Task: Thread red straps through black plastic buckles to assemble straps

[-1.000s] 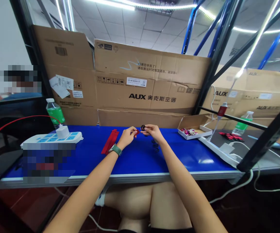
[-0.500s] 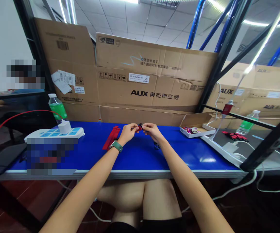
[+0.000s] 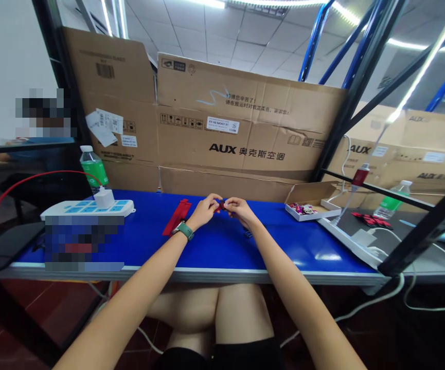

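My left hand [image 3: 207, 206] and my right hand [image 3: 238, 208] meet over the middle of the blue table. Between their fingertips is a small red and black piece [image 3: 222, 206]; both hands pinch it, and the fingers hide much of it. Left of my left hand lie red fabric strips [image 3: 176, 216], close to the wrist with the green-strapped watch [image 3: 185, 230]. Some black loops [image 3: 248, 233] lie under my right wrist, partly covered by it.
An open carton [image 3: 310, 209] with small colourful items stands at the back right. A white power strip [image 3: 87, 207] and a green-labelled bottle [image 3: 94, 168] are at the left. Cardboard [image 3: 230, 169] walls the back. A black post [image 3: 411, 231] rises at the right.
The fingers have shifted slightly around the red and black piece, and my right fingers now curl further over it. The black part shows less. The view has tilted a little.
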Available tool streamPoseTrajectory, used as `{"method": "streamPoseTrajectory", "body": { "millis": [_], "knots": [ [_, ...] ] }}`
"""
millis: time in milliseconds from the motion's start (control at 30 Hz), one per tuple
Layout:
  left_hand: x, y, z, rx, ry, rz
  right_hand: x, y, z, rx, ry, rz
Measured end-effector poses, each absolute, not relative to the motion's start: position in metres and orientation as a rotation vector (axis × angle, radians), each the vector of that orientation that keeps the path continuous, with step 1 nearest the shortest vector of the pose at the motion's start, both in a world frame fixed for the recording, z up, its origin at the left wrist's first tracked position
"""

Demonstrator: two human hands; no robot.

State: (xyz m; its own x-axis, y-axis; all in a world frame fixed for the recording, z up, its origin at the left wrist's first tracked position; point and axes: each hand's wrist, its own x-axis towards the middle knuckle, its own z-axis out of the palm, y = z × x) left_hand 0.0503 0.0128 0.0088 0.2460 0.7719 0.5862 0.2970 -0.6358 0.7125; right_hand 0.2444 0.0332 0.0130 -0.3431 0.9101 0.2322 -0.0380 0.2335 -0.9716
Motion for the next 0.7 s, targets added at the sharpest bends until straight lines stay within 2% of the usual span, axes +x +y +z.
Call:
{"method": "streamPoseTrajectory", "body": {
  "millis": [167,400,600,700],
  "knots": [
    [0.051,0.016,0.005,2.048,0.871,1.346,0.242,0.03,0.011,-0.85,-1.651,1.343],
    [0.049,0.027,0.0,2.081,0.997,1.393,0.235,0.028,0.016,-0.915,-1.691,1.146],
    [0.047,0.024,0.0,2.185,1.08,1.259,0.233,0.036,0.011,-1.093,-1.584,1.126],
    [0.043,0.016,0.001,2.447,1.276,1.031,0.238,0.043,0.008,-1.322,-1.484,1.033]
  ]
}}
